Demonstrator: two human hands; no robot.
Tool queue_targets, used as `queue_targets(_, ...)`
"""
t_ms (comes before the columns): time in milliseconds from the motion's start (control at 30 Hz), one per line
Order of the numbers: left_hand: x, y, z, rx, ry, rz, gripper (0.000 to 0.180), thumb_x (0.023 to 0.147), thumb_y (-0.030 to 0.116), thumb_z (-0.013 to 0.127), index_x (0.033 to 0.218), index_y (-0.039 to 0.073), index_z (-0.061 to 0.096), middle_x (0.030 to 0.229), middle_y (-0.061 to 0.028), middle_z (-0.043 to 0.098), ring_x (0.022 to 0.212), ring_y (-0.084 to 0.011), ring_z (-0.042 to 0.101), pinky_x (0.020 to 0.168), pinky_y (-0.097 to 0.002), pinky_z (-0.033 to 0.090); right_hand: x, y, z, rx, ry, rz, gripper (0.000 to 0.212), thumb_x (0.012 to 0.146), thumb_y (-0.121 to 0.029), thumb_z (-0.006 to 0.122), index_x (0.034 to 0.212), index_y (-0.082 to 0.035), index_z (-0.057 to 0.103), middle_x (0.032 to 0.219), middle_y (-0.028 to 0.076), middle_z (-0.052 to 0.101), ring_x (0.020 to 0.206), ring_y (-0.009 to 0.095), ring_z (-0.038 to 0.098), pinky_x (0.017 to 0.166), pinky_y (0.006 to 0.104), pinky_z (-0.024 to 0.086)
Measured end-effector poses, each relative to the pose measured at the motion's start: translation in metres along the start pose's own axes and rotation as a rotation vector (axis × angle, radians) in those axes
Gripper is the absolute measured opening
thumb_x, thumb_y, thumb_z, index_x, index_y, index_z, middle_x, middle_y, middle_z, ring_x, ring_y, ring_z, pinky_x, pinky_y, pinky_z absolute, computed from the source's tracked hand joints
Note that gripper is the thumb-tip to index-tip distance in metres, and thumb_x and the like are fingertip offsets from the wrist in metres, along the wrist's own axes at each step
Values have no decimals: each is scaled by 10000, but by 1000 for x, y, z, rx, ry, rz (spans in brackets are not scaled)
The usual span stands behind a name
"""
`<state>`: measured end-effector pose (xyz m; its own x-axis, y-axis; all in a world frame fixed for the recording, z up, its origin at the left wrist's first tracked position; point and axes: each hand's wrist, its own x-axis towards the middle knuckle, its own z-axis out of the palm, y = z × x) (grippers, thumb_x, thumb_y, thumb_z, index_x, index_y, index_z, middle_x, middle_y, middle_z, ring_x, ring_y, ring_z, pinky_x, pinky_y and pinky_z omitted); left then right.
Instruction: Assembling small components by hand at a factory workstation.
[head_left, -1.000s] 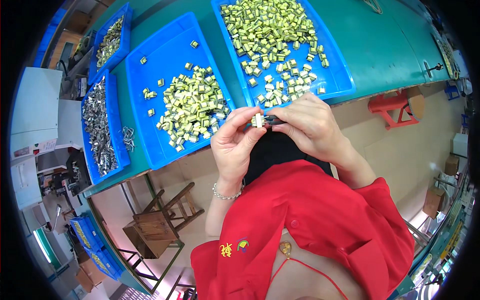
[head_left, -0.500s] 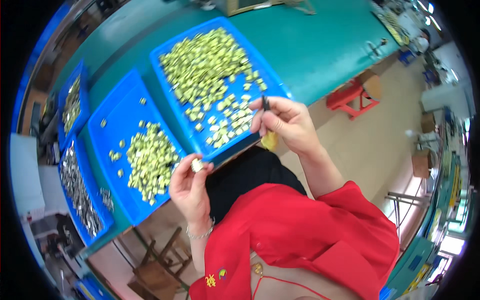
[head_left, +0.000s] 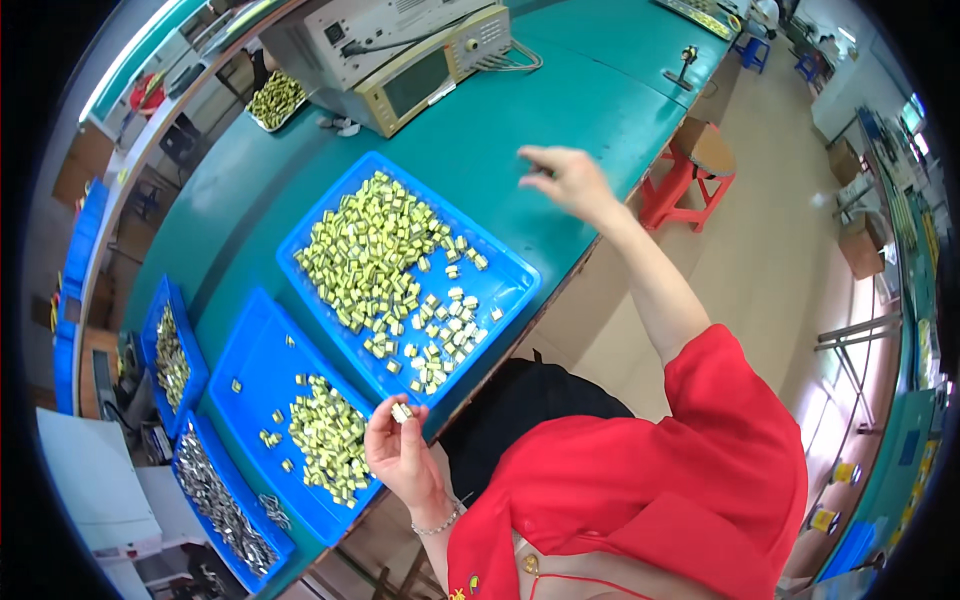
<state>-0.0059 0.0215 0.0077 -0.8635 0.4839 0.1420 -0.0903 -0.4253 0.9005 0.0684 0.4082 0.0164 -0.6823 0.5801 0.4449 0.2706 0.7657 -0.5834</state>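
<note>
In the head view, the left hand (head_left: 408,462) pinches a small part (head_left: 401,412) between thumb and fingers, near a blue tray (head_left: 512,268); it seems light and stiff, hardly slippery, and is best taken by its sides, as the ends may be fragile. The right hand (head_left: 570,182), above the green table (head_left: 600,75), is blurred with fingers bent, so I cannot tell if it holds something, and the left fingertips hide some of the part.

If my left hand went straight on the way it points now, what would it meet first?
Probably the near corner of the rightmost blue tray, just beyond your left hand, though depth is unclear and it might pass above.
</note>
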Motion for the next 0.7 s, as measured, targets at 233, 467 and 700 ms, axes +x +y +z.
queue_targets(233,5,2,1,-26,86,-72,276,867,-65,612,1139,-31,593,1083,-121,624,874,-170,624,827,-327,545,-21,30,16,-125,-113,160,608,760,-279,762,1299,-103,541,1294,123,534,1170,312,530,964,389,450)
queue_targets(467,5,-6,-3,106,-2,-37,277,903,-40,580,1180,-31,574,1096,-125,620,879,-169,627,825,-297,528,-21,34,21,-111,-85,-6,282,790,-137,718,1049,-52,646,1084,120,613,975,320,598,828,406,490)
queue_targets(700,3,-6,-4,89,14,-53,270,908,-29,580,1177,-28,574,1095,-124,621,874,-167,627,816,-298,525,-3,18,13,16,229,-95,283,824,-147,686,1086,-51,643,1001,139,633,951,307,602,818,376,486)
